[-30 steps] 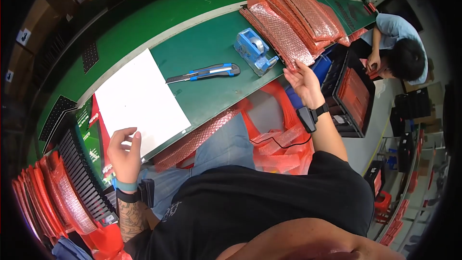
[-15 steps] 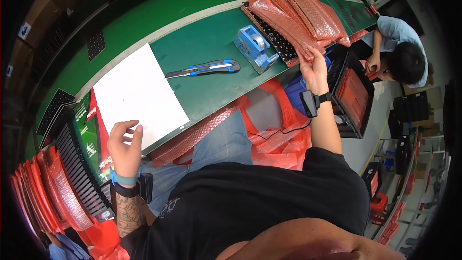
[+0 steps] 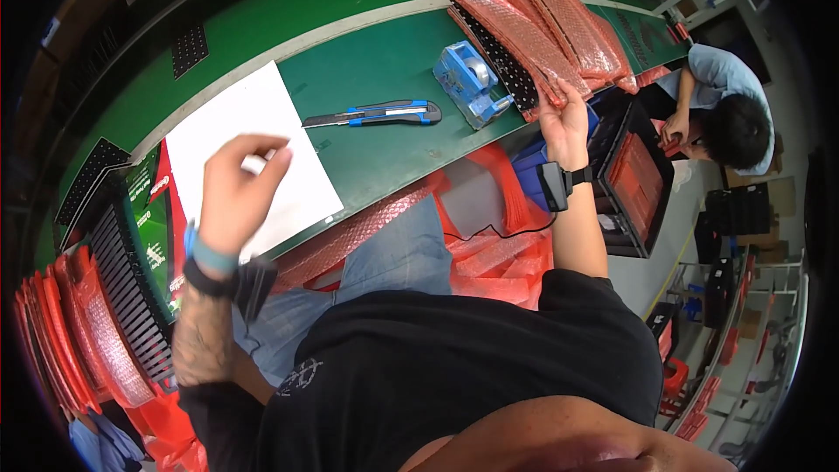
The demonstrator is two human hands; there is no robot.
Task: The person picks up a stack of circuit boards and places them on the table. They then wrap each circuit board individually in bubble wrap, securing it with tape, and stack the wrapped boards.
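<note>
My left hand [image 3: 240, 192] is raised over a white sheet [image 3: 301, 179] on the green bench. Its fingers are curved, a gap shows between thumb and fingers, and I see nothing held in it. At the right, my right hand [image 3: 566, 127] grips the near end of a red bubble-wrap sleeve [image 3: 498, 22]. That sleeve lies aslant over a black perforated strip [image 3: 494, 57], beside a pile of more red bubble-wrapped pieces [image 3: 572, 31]. Between my hands lie a blue and black utility knife [image 3: 376, 113] and a blue tape dispenser [image 3: 472, 83].
Black slotted strips [image 3: 131, 271] and red bubble-wrapped bundles [image 3: 100, 332] stand at the left. A black crate [image 3: 638, 236] with red packages sits right of the bench. Beyond it a co-worker [image 3: 730, 79] in light blue leans over. Red wrap [image 3: 511, 267] hangs below the bench edge.
My left hand has risen and moved farther over the white sheet, its thumb and fingers now nearer each other. My right hand stays on the sleeve's end. The view has shifted slightly.
</note>
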